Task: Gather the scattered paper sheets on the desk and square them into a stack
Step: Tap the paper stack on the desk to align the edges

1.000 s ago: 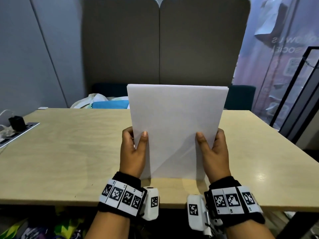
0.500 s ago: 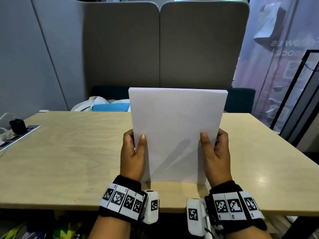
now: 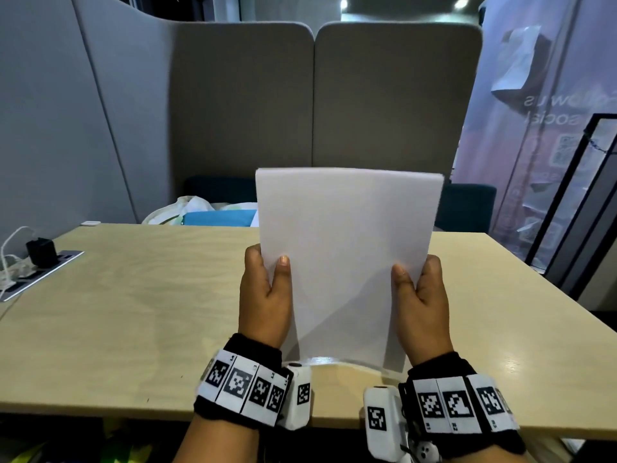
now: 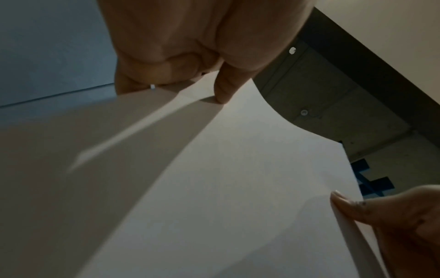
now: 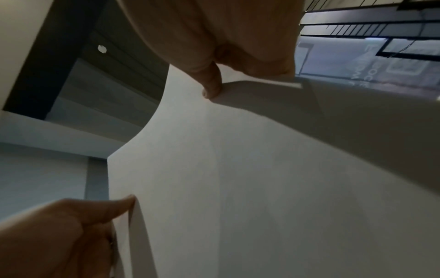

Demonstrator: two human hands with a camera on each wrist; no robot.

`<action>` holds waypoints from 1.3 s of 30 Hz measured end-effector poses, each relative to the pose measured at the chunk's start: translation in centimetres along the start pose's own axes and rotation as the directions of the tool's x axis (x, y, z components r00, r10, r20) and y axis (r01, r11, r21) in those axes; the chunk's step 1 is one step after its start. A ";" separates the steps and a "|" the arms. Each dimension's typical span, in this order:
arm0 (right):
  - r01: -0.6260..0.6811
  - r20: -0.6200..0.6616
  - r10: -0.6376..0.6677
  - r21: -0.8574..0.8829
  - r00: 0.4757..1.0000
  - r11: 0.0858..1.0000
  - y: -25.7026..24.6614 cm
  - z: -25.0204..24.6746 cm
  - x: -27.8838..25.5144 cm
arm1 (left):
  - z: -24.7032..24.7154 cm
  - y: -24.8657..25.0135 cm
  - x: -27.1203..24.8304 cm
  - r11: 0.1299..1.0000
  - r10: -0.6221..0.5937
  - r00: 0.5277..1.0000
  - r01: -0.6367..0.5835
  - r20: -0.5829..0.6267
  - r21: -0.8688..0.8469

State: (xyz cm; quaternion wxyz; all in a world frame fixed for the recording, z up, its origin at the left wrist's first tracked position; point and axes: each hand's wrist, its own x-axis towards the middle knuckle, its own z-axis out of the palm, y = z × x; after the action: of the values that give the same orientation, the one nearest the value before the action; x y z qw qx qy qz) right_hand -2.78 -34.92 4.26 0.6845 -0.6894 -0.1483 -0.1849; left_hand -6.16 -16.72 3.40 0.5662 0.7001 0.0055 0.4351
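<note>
Upright between both hands, a stack of white paper sheets (image 3: 347, 259) is seen from the head view, its lower edge set on the near part of the pale wooden table (image 3: 133, 312) and bowed slightly there. The left hand (image 3: 265, 299) is clasped on the stack's left edge, thumb laid on the near face and fingers hidden behind; the right hand (image 3: 422, 304) is clasped likewise on the right edge. Marker bands are worn on both wrists. A black charger (image 3: 40, 251) with a white cable is plugged in at the table's far left, and a white bag (image 3: 187, 208) with a blue item (image 3: 218, 218) is seen beyond the far edge, before grey padded screens (image 3: 384, 101). From the left wrist view, the stack (image 4: 214, 188) is shown from below, the left hand (image 4: 190, 47) pinching its edge with the thumb pressed on the near face, and the right hand's thumb (image 4: 352, 205) laid at the opposite edge. From the right wrist view, the stack (image 5: 238, 178) is gripped at the top by the right hand (image 5: 214, 37), thumb on the paper, while the left hand (image 5: 71, 225) is held on the other edge, the sheet edges there appearing closely aligned.
</note>
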 end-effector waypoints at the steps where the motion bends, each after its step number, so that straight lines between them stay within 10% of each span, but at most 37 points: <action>1: -0.003 0.018 0.004 -0.008 1.000 1.000 0.1 0.1 -0.2 | 0.0 0.1 -0.1 1.000 -0.006 1.000 0.006 -0.001 -0.016; 13: 0.385 -0.075 -0.448 -0.397 0.891 0.833 -4.3 1.1 1.8 | 0.4 4.6 3.6 0.944 0.298 0.955 -0.295 0.006 0.147; 39: 0.347 -0.062 -0.377 -0.274 0.924 0.897 -5.3 0.3 1.8 | -0.1 4.8 3.3 0.978 0.205 0.978 -0.204 -0.037 0.032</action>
State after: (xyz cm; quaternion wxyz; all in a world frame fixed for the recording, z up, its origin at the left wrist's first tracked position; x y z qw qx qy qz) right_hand -3.58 -34.62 9.78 0.5496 -0.7213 -0.2098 -0.3656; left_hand -6.50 -16.67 9.26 0.5082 0.6958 -0.0490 0.5051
